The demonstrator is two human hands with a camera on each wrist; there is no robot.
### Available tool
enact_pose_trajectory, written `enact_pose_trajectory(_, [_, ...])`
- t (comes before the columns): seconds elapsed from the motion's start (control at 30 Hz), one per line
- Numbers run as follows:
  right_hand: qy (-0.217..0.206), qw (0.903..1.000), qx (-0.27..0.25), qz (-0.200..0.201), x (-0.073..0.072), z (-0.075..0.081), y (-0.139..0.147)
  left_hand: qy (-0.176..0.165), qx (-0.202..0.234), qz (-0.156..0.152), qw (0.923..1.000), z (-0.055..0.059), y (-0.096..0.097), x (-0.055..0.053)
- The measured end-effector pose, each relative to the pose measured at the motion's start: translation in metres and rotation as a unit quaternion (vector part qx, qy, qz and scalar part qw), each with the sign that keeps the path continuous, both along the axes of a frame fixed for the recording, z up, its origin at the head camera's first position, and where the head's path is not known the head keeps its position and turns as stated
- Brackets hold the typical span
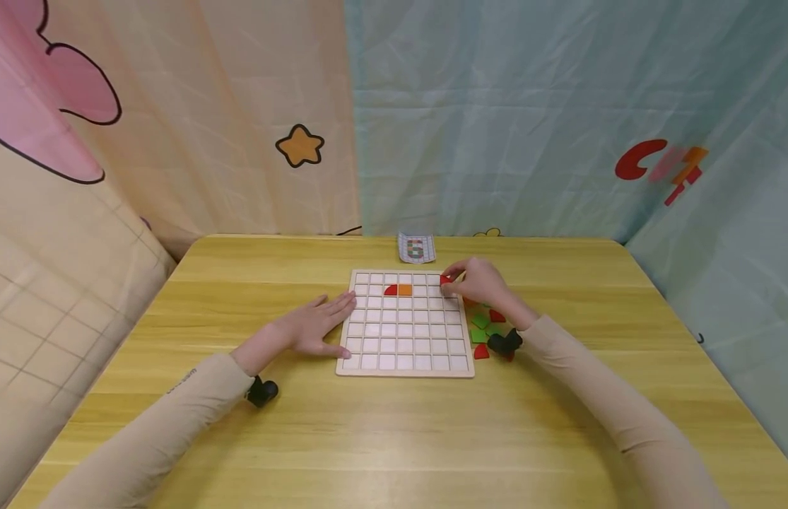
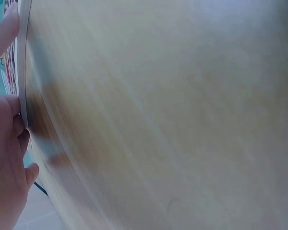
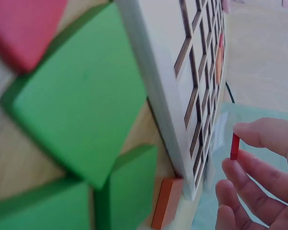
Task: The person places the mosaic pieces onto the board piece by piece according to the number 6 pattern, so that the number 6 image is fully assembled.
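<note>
A white grid board with a pale wooden frame lies flat on the table. In two neighbouring cells near its top sit a red quarter-round tile and an orange square tile. My left hand rests on the board's left edge, fingers extended and thumb at the lower left corner. Over the upper right corner, my right hand pinches another red tile between thumb and fingertips. The right wrist view shows that tile edge-on, so its full outline is hidden there.
Loose green tiles and red tiles lie beside the board's right edge, partly under my right wrist. An orange tile touches the frame. Behind the board is a small printed card. Curtains hang beyond the table.
</note>
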State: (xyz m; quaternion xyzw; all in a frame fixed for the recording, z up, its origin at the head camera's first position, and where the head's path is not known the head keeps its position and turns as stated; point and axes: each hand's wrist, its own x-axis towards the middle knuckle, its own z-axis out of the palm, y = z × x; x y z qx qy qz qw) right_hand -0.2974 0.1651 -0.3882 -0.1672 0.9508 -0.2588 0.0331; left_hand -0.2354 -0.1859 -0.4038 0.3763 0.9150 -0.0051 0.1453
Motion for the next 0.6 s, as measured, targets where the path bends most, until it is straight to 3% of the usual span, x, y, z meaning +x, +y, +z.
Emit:
enact_pose_trajectory(0.2, [-0.008,1.0,0.004,-0.003,-0.001,0.001,-0.01,0.003,0.005,0.002,1.0,0.0,0.0,0.0])
enact_pose_trajectory(0.6, [-0.007,0.9991,0.022,0.035,-0.005,-0.004,-0.028,-0.001,0.0,0.001,1.0,0.0,0.0,0.001])
